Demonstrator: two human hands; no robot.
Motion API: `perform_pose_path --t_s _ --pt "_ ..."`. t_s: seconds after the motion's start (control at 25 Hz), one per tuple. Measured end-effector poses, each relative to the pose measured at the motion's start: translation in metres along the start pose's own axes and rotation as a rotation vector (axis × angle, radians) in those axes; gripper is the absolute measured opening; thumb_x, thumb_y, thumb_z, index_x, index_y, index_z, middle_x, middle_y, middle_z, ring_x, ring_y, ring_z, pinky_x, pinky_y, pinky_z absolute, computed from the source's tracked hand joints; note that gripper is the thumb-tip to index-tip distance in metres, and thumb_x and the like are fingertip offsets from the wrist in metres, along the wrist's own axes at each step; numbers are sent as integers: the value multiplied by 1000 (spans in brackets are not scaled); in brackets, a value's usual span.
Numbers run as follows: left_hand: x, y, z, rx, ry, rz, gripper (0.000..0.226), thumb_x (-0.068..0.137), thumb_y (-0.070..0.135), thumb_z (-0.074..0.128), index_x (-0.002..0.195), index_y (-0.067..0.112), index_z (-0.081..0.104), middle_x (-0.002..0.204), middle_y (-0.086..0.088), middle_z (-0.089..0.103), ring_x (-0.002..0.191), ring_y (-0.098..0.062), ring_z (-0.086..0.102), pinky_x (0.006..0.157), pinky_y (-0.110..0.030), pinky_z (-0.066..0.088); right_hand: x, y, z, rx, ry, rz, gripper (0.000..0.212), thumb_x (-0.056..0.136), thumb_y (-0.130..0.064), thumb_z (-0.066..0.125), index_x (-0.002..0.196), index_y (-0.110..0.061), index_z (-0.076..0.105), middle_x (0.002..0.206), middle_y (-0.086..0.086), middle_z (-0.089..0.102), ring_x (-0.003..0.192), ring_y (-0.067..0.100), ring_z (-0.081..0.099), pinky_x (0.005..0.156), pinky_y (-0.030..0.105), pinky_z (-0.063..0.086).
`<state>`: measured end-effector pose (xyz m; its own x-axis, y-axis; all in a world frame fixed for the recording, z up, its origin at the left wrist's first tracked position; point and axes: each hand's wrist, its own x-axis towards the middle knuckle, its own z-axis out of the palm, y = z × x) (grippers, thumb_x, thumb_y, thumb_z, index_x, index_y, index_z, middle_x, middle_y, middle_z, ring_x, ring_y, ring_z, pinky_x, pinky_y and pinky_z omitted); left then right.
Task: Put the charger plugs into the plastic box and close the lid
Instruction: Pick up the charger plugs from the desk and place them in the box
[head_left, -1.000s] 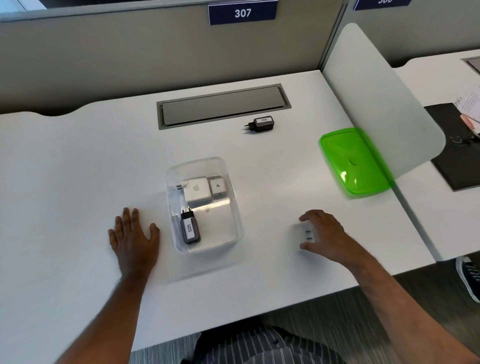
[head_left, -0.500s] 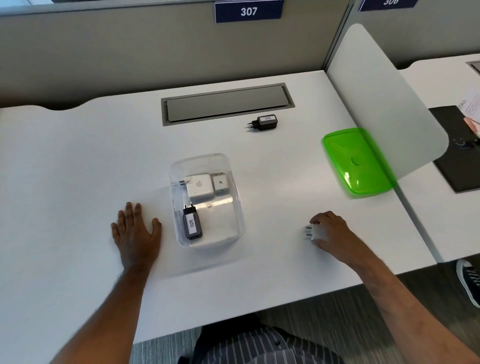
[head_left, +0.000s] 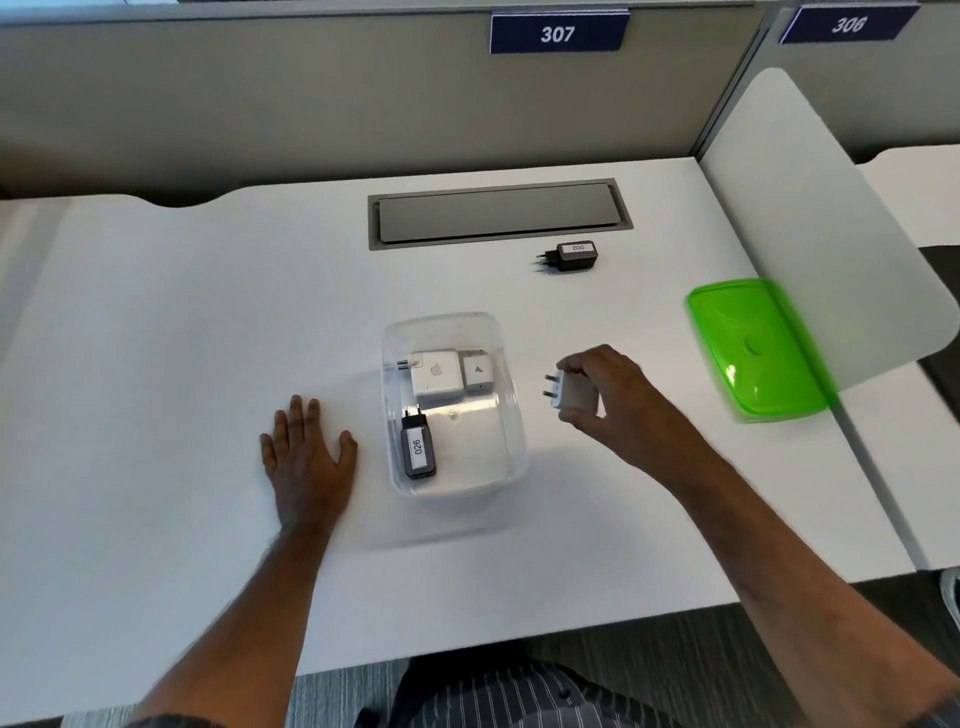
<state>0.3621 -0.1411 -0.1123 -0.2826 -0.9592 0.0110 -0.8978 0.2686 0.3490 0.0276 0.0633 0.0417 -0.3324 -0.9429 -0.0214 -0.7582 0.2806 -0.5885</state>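
Observation:
A clear plastic box (head_left: 506, 470) stands open mid-desk. Inside lie a large white charger (head_left: 436, 378), a small white charger (head_left: 479, 374) and a black charger labelled 026 (head_left: 417, 449). My right hand (head_left: 610, 400) is raised just right of the box, shut on a white charger plug (head_left: 574, 397) whose pins point left toward the box. My left hand (head_left: 306, 457) rests flat on the desk left of the box, fingers spread. Another black charger labelled 002 (head_left: 574, 256) lies on the desk behind the box. The green lid (head_left: 761, 351) lies at the right.
A grey cable hatch (head_left: 498, 213) is set into the white desk (head_left: 156, 364) at the back. A white curved divider (head_left: 831, 218) rises along the right edge, partly over the lid. Grey partition walls close the back. The desk's front edge is near my body.
My right hand closed on the white charger plug at the desk's front right, lifted it and carried it left and up to beside the box. My left hand stayed flat.

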Motion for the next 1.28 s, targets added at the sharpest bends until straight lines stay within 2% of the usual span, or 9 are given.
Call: perform_pose_path --t_s 0.24,0.44,0.56,0.68,0.8,1.0,1.12,1.28 --pt "1 -2 1 6 1 0 72 93 47 40 157 14 34 169 -8 27 157 -32 20 129 -53 11 51 -51 29 -56 -114 -119 47 86 -21 73 130 -25 55 128 -11 52 118 15 49 87 31 49" --pt "2 -4 2 3 0 11 71 94 45 42 158 15 32 170 -8 25 158 -31 18 129 -53 11 71 -73 67 -204 -223 -161 42 86 -17 66 126 -21 54 125 -3 54 114 21 52 84 40 52" --pt "2 -5 2 4 6 7 71 95 45 43 158 15 32 170 -8 26 158 -31 19 129 -53 10 79 -77 89 -390 -245 -178 32 89 -17 59 120 -17 55 118 2 56 106 25 56 83 41 51" --pt "2 -4 3 14 7 9 70 95 45 42 158 15 32 170 -7 25 158 -31 19 129 -53 11 81 -74 106 -502 -242 -201 23 89 -10 50 111 -13 57 108 6 59 95 29 59 75 40 48" --pt "3 -5 4 23 14 11 70 95 45 42 158 16 32 170 -7 26 158 -31 20 129 -53 12 82 -73 118 -561 -223 -221 23 83 -3 53 104 -10 59 102 9 60 88 30 60 68 39 43" --pt "3 -4 3 27 9 9 69 96 44 44 158 15 33 170 -7 26 158 -30 19 129 -53 12 80 -76 130 -675 -191 -212 29 70 -1 68 97 -14 64 94 5 62 83 29 62 79 42 44" --pt "4 -4 3 26 4 7 70 96 44 43 158 15 32 170 -7 25 158 -30 18 129 -53 11 79 -76 133 -699 -165 -219 29 66 -1 73 90 -15 64 87 4 63 75 27 62 74 41 44" --pt "4 -6 5 26 11 9 69 96 44 44 158 16 32 170 -6 25 158 -29 19 129 -52 12 78 -72 137 -661 -127 -225 42 62 4 73 97 -15 60 91 4 60 75 26 61 73 41 44"
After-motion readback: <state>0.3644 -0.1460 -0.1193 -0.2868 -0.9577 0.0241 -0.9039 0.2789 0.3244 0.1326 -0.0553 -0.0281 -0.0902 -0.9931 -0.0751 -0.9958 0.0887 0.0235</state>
